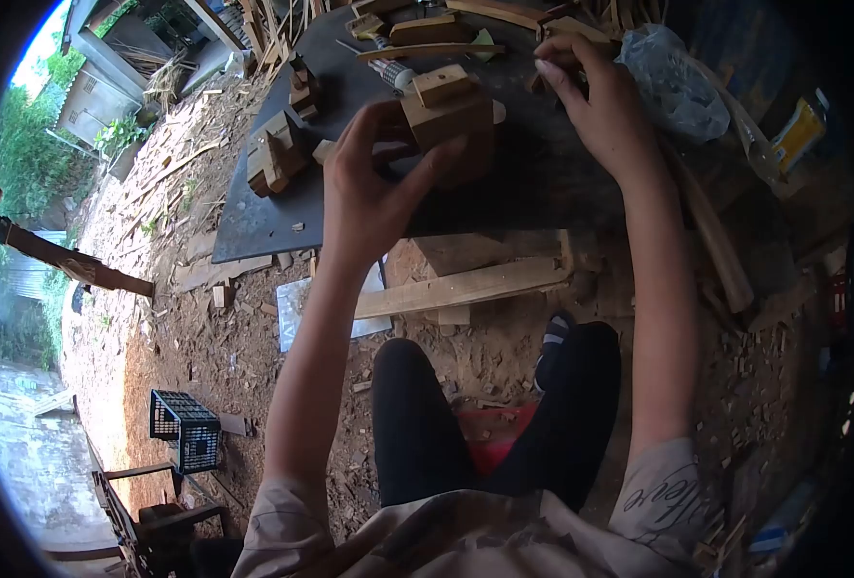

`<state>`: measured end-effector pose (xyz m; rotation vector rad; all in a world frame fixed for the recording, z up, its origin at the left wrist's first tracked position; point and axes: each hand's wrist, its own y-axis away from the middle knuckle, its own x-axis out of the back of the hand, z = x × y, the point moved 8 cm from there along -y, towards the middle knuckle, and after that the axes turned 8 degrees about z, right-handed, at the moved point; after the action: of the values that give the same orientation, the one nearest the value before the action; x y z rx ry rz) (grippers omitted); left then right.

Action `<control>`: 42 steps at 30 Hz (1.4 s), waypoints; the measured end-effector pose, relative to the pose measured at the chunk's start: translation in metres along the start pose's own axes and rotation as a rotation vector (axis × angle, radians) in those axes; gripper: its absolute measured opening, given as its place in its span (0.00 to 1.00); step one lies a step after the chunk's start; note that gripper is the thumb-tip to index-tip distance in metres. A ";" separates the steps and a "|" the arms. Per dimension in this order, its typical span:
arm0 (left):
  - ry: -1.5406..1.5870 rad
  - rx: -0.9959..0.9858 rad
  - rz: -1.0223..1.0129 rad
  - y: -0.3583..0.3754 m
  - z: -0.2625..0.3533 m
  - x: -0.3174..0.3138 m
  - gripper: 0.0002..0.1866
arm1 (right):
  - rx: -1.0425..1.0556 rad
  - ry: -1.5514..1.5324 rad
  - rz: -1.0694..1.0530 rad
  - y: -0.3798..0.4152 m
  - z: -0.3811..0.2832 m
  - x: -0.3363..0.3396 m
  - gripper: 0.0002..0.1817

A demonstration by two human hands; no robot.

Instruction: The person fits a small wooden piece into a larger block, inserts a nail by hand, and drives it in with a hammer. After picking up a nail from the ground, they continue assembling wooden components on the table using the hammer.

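My left hand (374, 188) grips a light wooden block assembly (449, 118) and holds it just above the dark work board (543, 183). My right hand (596, 96) reaches to the far edge of the board, its fingers curled around a small piece of wood (567, 29) among the scraps there. Another small wooden assembly (275, 154) sits on the left part of the board. My legs in dark trousers (417, 424) show below.
Wood strips and offcuts (437, 34) crowd the board's far edge, with a crumpled plastic bag (673, 82) at the right. A plank (461, 287) lies under the board's front edge. A black crate (186, 429) stands on the chip-strewn ground at left.
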<state>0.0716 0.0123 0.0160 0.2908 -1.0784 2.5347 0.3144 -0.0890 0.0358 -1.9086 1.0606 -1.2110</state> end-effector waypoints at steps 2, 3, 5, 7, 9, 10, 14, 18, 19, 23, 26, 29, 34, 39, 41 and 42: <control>0.022 0.061 -0.016 0.003 0.000 0.000 0.27 | 0.014 -0.042 0.004 0.005 0.010 -0.006 0.13; 0.024 0.054 -0.014 0.003 0.000 0.001 0.27 | 0.005 -0.039 -0.025 0.013 0.010 -0.009 0.14; 0.017 0.018 -0.018 0.004 0.001 -0.001 0.31 | 0.030 -0.023 -0.060 0.006 0.004 -0.006 0.15; 0.049 -0.028 -0.005 0.001 0.003 0.000 0.33 | 0.012 -0.038 -0.027 0.005 0.002 -0.006 0.13; 0.067 0.005 -0.034 0.000 0.009 0.001 0.35 | -0.006 -0.027 -0.014 0.004 0.001 -0.005 0.10; 0.074 -0.004 -0.042 0.000 0.008 -0.001 0.35 | 0.018 -0.092 0.008 0.001 -0.002 -0.003 0.11; 0.079 -0.025 -0.058 0.003 0.012 0.000 0.37 | -0.063 -0.407 0.040 -0.001 -0.016 0.008 0.12; 0.149 -0.075 -0.073 0.003 0.007 -0.001 0.39 | -0.059 -0.649 0.050 -0.008 -0.037 0.013 0.14; 0.141 -0.075 -0.071 0.004 0.006 -0.001 0.40 | -0.047 -0.710 0.049 -0.010 -0.050 0.016 0.14; 0.087 -0.114 -0.055 0.004 0.002 -0.001 0.40 | -0.061 -0.513 -0.006 -0.003 -0.091 0.020 0.11; 0.061 -0.161 -0.015 0.004 0.007 0.003 0.39 | -0.119 -0.549 -0.019 -0.009 -0.093 0.018 0.12; 0.113 -0.158 -0.018 0.004 0.009 0.003 0.39 | -0.142 -0.476 -0.077 -0.010 -0.094 0.016 0.11; 0.118 -0.168 -0.022 0.004 0.008 0.003 0.40 | -0.104 -0.446 -0.082 -0.014 -0.102 0.014 0.10; 0.139 -0.089 -0.128 0.003 0.025 0.007 0.40 | -0.027 -0.440 -0.061 -0.015 -0.102 0.014 0.10; 0.123 -0.028 -0.174 0.002 0.021 0.005 0.44 | -0.035 -0.511 -0.050 -0.013 -0.097 0.010 0.10; 0.110 -0.039 -0.159 0.002 0.022 0.006 0.44 | -0.086 -0.472 -0.075 -0.013 -0.096 0.010 0.10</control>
<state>0.0666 -0.0032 0.0317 0.2149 -1.0192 2.3572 0.2317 -0.1004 0.0868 -2.1714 0.8003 -0.7022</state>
